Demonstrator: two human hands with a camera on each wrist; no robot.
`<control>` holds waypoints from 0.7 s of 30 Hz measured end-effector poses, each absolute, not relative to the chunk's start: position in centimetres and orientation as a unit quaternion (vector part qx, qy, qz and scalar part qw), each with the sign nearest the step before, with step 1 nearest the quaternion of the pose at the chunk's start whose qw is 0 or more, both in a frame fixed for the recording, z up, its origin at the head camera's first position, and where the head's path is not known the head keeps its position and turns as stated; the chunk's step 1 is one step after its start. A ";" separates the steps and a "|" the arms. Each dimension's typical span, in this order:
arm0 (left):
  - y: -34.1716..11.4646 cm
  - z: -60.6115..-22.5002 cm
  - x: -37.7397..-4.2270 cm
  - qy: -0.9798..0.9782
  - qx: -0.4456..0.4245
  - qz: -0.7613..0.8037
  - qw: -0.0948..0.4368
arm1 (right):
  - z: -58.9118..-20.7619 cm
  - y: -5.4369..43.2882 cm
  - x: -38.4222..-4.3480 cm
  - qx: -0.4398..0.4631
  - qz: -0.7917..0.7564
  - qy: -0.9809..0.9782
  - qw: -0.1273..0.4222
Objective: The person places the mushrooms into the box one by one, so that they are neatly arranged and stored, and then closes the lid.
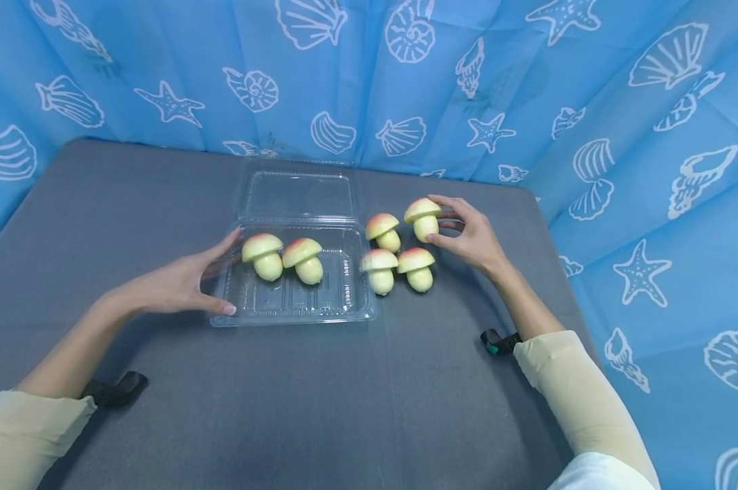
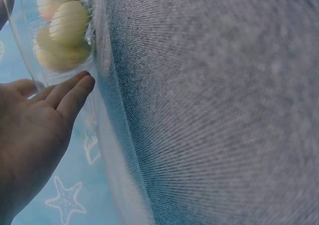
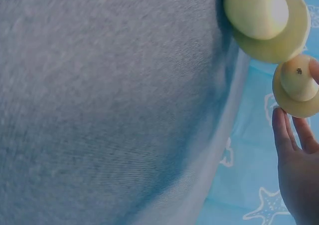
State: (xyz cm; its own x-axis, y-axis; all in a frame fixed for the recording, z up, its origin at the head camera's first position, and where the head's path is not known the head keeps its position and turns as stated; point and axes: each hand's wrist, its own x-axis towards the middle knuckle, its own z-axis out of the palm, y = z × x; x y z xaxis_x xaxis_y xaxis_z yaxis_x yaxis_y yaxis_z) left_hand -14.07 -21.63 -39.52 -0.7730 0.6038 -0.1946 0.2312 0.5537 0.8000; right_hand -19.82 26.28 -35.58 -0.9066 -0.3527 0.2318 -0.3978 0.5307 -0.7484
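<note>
The right hand (image 1: 470,235) pinches a pale-yellow mushroom model (image 1: 426,228) between thumb and fingers, its cap tinged red on top; in the right wrist view the held mushroom (image 3: 299,80) shows its rounded stem end. Along the left side of a clear plastic clamshell box (image 1: 295,316) rests the left hand (image 1: 182,279), thumb by the front corner and fingers farther back. Straight fingers (image 2: 75,95) reach the box wall in the left wrist view. Inside the box's left half lie two mushrooms, a left one (image 1: 263,257) and a right one (image 1: 304,260).
Three more mushrooms sit close by the box's right edge: a back one (image 1: 384,231), a front one (image 1: 379,271) and a right one (image 1: 416,269). The box's lid (image 1: 301,194) lies folded back. A blue shell-patterned curtain (image 1: 369,88) hangs behind the grey table (image 1: 320,408).
</note>
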 end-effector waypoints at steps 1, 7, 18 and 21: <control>-21.6 -39.5 -14.1 0.850 0.245 0.404 0.231 | -35.5 26.2 -19.7 0.220 0.436 -0.872 0.029; -21.6 -39.5 -14.1 0.850 0.248 0.402 0.231 | -35.1 25.4 -19.4 0.259 0.445 -0.856 0.035; -21.5 -39.6 -14.1 0.859 0.243 0.391 0.224 | -34.6 24.0 -19.1 0.304 0.458 -0.835 0.027; -21.6 -39.5 -14.0 0.858 0.243 0.392 0.225 | -34.6 23.4 -19.0 0.320 0.461 -0.827 0.021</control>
State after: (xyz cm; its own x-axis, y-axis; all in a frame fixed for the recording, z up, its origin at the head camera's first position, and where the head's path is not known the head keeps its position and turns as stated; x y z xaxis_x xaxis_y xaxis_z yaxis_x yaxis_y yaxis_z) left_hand -13.97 -21.61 -39.46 -0.7807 0.5936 -0.1953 0.2406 0.5740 0.7827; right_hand -19.02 23.43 -34.63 -0.7945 -0.5100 0.3298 -0.5486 0.3698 -0.7498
